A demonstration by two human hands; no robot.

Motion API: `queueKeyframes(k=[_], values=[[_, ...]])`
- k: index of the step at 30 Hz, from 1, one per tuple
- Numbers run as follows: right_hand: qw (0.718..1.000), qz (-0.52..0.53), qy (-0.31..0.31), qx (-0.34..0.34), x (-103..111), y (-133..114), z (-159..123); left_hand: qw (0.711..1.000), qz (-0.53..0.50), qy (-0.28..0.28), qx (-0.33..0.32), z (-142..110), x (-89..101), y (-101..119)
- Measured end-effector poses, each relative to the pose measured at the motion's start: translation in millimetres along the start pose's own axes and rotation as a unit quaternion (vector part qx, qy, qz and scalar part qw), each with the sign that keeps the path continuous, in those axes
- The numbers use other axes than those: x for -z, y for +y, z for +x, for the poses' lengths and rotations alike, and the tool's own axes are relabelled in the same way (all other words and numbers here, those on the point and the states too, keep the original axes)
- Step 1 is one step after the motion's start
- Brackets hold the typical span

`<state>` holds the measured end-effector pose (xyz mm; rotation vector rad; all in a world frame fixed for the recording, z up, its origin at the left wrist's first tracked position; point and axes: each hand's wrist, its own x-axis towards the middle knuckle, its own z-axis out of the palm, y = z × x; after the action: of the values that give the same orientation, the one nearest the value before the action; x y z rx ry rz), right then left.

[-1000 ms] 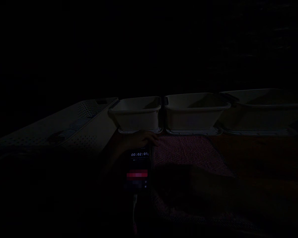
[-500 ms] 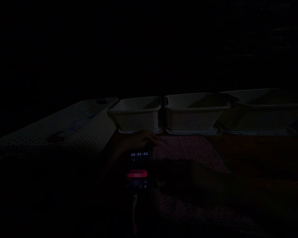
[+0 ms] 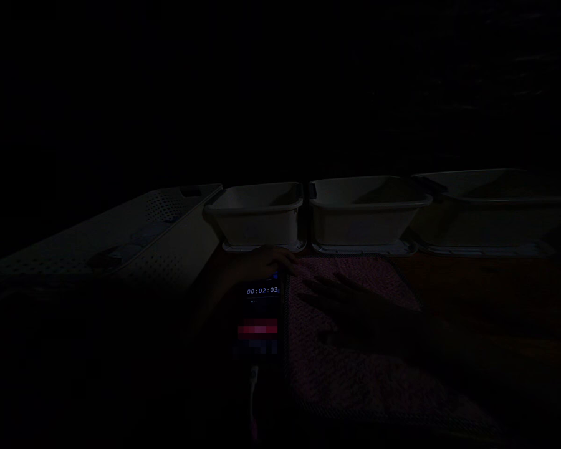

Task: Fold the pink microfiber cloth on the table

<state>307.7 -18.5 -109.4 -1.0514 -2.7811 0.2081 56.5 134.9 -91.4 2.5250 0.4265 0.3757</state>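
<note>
Cloth (image 3: 346, 374), pink and textured, was spread flat on the bench (image 3: 477, 280), directly beneath the right hand (image 3: 355, 312). It was overlapped by that hand from its right side, the fingers being extended leftward across it, slightly parted, with nothing seen to be grasped; whether the palm was pressed down or held just above could not be told. Its left edge was set just beside the phone (image 3: 258, 312), roughly in line with the phone's length, but its long axis could not be judged, since part of its right side was hidden by the forearm. Its far left corner was met by the fingertips of the left hand (image 3: 264, 260); whether it was pinched there was lost in the dark. More of the cloth was thus covered by the right hand, while only the corner was reached by the left.
</note>
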Motion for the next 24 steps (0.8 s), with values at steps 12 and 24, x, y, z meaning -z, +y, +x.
queueKeyframes(k=[12, 24], values=[[0.998, 0.030, -0.035, 0.051, 9, -18, -2, 1.000, 0.014, 0.008, -0.011, 1, -0.1, 3], [0.995, 0.032, 0.011, 0.091, 4, -29, -8, 1.000, 0.012, 0.005, -0.008, 1, -0.5, -5]])
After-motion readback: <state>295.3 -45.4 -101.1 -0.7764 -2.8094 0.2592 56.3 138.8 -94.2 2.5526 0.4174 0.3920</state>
